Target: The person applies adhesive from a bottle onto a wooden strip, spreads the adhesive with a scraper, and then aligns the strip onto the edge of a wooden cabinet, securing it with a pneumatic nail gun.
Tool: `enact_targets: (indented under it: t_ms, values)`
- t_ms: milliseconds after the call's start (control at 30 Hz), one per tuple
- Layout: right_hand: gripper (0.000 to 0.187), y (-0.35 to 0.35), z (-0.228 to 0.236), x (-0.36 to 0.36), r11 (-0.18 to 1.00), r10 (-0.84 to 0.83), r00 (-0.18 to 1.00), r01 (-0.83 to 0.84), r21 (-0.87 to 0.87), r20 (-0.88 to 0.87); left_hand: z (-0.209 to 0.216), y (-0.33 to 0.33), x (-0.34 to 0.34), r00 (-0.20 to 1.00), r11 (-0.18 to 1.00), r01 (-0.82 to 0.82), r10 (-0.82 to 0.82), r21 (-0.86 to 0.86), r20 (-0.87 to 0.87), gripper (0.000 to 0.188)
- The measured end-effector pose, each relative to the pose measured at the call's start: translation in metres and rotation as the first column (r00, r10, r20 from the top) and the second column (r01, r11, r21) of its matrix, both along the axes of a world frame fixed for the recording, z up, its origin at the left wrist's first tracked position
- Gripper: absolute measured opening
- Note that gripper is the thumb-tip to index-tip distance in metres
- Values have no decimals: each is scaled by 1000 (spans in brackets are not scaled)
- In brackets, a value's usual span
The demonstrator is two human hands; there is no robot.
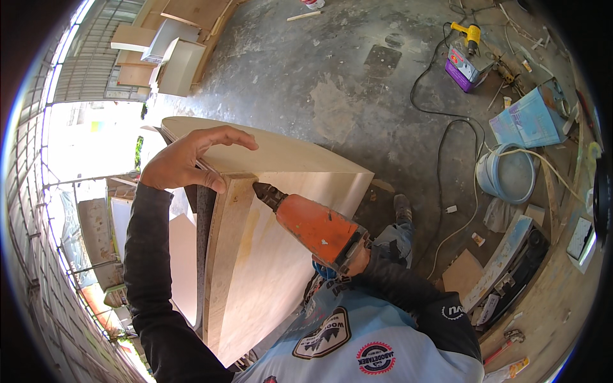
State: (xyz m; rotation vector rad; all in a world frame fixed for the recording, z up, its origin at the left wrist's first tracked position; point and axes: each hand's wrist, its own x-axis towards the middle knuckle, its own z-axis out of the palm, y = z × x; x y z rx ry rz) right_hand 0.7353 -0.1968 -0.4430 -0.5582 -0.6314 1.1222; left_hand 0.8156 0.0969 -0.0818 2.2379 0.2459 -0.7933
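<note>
A pale plywood cabinet-like piece [262, 268] stands in front of me, with a flat panel [281, 150] along its far side. My left hand [185, 156] arches over its upper left corner, fingers apart and thumb at the edge of the wood strip [233, 204]. In my right hand [359, 260] is an orange power drill [319, 228], its grip mostly hidden beneath the body. The drill's dark, tapered nose points left and meets or nearly meets the wood near that corner. Whether a bit is in the wood cannot be made out.
Boards and boxes [182, 67] stand at the far left. On the right are a yellow heat gun [471, 35], a purple box [460, 75], a bucket [511, 173] and cables [439, 172] across the floor. A hammer [504, 345] lies at the lower right.
</note>
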Motion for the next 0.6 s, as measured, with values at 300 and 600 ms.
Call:
enact_targets:
  t_ms: [300, 600]
  values:
    - [53, 2, 77, 44, 990, -38, 994, 52, 132, -107, 0, 2, -2, 1000, 1000, -15, 16, 25, -8, 95]
    - [48, 8, 62, 43, 976, -209, 907, 173, 128, 366, 0, -1, -2, 1000, 999, -25, 24, 38, 14, 95]
